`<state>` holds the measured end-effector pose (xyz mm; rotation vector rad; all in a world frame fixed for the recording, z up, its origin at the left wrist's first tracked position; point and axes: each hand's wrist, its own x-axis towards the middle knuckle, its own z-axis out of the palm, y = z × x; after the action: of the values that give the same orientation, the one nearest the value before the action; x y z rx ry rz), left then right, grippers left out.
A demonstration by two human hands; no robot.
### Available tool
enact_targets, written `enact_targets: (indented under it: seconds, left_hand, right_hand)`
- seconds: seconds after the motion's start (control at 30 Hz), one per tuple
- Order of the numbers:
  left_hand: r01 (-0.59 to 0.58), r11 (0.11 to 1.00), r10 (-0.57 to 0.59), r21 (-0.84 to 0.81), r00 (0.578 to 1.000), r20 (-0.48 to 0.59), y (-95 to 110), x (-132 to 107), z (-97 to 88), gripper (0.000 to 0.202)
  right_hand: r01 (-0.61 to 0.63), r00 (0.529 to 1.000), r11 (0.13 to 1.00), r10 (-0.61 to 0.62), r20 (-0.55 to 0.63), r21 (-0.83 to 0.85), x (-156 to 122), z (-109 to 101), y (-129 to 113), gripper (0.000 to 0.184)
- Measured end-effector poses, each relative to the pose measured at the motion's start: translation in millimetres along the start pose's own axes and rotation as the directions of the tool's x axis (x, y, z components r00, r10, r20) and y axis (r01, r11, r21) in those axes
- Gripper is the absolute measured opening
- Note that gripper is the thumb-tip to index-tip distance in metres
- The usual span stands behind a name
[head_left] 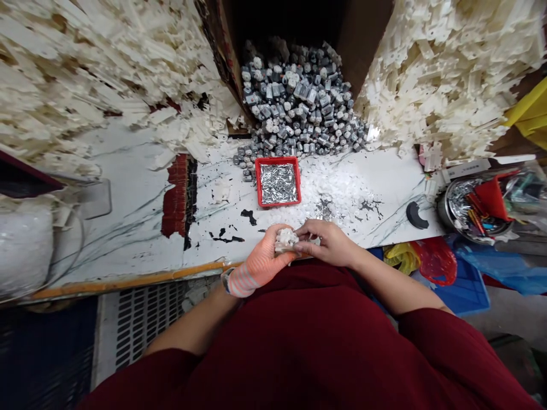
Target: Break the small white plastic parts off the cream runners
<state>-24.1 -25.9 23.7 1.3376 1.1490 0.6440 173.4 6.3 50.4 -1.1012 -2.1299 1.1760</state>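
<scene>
Near the table's front edge, my left hand (259, 263), in an orange striped glove, is closed around a small white plastic part (285, 240). My bare right hand (327, 244) meets it from the other side, thumb and fingers pinched at the part's right end. Fingers cover much of the part, so its full shape is hidden. Just beyond my hands stands a red tray (278, 204) filled with small metal pins. Behind that tray lies a big heap of small grey motors with white ends (294, 102), spilling from a cardboard box (363, 45).
Piles of cream plastic pieces (55, 74) (453, 74) rise on both sides of the box. White bits (337, 188) are scattered right of the tray. A metal bowl of tools (448, 210) and a black curved piece (416, 216) sit at right. A wooden strip (141, 279) edges the table.
</scene>
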Motion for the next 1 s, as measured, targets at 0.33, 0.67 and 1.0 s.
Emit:
enact_targets:
  seconds: [0.33,0.67,1.0]
  left_hand:
    - [-0.04,0.958,0.109,0.284,0.967,-0.232,5.2,2.1,8.7,0.028]
    - [-0.076,0.935,0.175,0.347,0.949,-0.263,-10.9,3.5,13.1,0.034]
    - [-0.169,0.959,0.096,-0.229,0.949,-0.3,-14.3,11.7,2.9,0.048]
  right_hand:
    - [0.057,0.981,0.973,-0.097,-0.169,-0.226,-0.9,23.4,9.4,0.033]
    - [0.04,0.994,0.914,-0.077,-0.075,-0.405,5.8,19.8,8.1,0.043]
    - [0.09,0.992,0.865,-0.12,-0.028,-0.494,9.9,13.0,3.5,0.057]
